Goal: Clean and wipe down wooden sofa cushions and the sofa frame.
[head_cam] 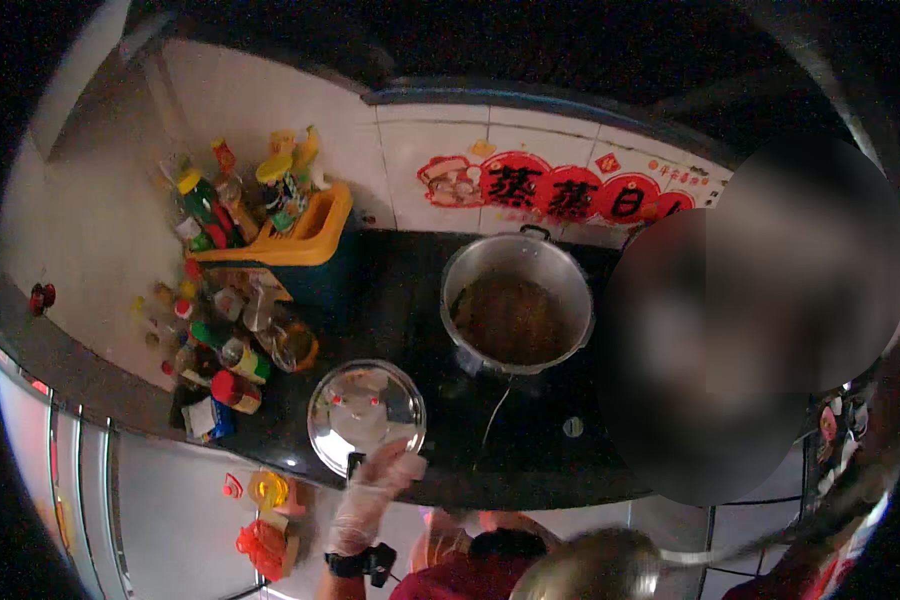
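Note:
My left hand (pixel 381 471), in a clear plastic glove, is on the near rim of a round shiny steel piece (pixel 367 397), a lid or a shallow pan. A short black handle (pixel 356 463) shows beside my fingers. Behind it to the right, a deep metal pot (pixel 517 300) stands on the black counter, with dark brown contents low inside. At the lower right a rounded metal vessel (pixel 592 566) has a long handle (pixel 690 556) running rightward. The right arm shows in the dark there; my right hand's fingers cannot be made out.
Many bottles and jars (pixel 232 352) crowd the counter's left end. Behind them a yellow-rimmed caddy (pixel 307 240) holds more bottles. A red decal with writing (pixel 562 187) is on the tiled wall. A blurred patch hides the right side. Below the counter edge lies a red plastic bag (pixel 264 547).

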A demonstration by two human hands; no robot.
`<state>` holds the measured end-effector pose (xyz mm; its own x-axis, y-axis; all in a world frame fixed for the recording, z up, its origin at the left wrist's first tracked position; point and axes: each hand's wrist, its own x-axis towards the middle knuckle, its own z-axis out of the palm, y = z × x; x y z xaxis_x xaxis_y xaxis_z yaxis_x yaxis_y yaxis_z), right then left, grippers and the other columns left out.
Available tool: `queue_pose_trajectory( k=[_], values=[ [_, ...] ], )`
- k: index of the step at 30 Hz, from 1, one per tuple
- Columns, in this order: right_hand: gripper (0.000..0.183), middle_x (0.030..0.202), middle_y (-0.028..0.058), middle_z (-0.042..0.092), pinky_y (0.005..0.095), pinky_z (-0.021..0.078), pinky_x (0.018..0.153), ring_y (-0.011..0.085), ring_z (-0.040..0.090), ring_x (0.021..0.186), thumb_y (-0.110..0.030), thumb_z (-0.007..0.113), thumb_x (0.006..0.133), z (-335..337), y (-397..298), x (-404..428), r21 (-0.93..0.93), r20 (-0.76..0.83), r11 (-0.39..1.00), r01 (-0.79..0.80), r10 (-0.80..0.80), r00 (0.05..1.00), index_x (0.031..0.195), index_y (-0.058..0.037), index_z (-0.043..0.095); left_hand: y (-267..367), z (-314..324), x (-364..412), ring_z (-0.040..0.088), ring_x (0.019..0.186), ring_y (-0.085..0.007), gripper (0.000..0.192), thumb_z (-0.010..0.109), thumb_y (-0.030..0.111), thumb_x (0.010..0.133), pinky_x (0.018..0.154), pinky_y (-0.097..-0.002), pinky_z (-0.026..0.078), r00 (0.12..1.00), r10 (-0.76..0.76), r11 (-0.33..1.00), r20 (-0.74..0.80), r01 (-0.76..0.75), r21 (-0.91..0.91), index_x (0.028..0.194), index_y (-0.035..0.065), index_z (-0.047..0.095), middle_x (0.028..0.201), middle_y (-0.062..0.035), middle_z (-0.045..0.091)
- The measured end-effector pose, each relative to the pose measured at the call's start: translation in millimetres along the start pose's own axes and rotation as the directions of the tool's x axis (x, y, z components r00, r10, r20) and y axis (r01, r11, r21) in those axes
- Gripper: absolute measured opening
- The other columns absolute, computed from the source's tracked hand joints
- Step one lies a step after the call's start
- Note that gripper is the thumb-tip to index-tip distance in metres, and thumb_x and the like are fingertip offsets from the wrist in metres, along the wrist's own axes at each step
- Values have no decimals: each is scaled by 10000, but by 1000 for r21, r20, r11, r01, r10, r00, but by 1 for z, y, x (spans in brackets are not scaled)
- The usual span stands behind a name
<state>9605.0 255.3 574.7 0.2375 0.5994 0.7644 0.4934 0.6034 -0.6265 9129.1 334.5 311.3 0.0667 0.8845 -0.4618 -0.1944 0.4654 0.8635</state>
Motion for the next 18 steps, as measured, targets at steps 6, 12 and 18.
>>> queue_pose_trajectory(
  k=[6,12,18],
  values=[
    [626,1201,97,618,280,491,868,152,601,985,-456,582,938,57,101,-3,-225,342,896,-382,440,830,1377,-30,449,-45,-74,-26,552,860,-105,351,740,310,878,850,-272,443,935,142,988,-326,-115,100,1072,43,624,914,-12,620],
    [343,968,69,712,210,451,612,65,562,719,-349,581,947,224,126,-48,-217,321,722,-656,688,651,1139,-85,686,-130,-120,-31,574,917,-123,573,804,412,789,826,-280,470,854,-48,897,-518,265,354,1124,6,578,1011,-48,621],
    [289,875,6,699,197,393,571,34,545,700,-263,685,895,258,163,-94,-98,389,582,-807,769,507,1128,-95,705,-119,-107,-9,534,674,-73,273,753,281,856,628,-249,419,974,-197,980,-113,193,-45,982,66,641,776,27,599]
  ],
)
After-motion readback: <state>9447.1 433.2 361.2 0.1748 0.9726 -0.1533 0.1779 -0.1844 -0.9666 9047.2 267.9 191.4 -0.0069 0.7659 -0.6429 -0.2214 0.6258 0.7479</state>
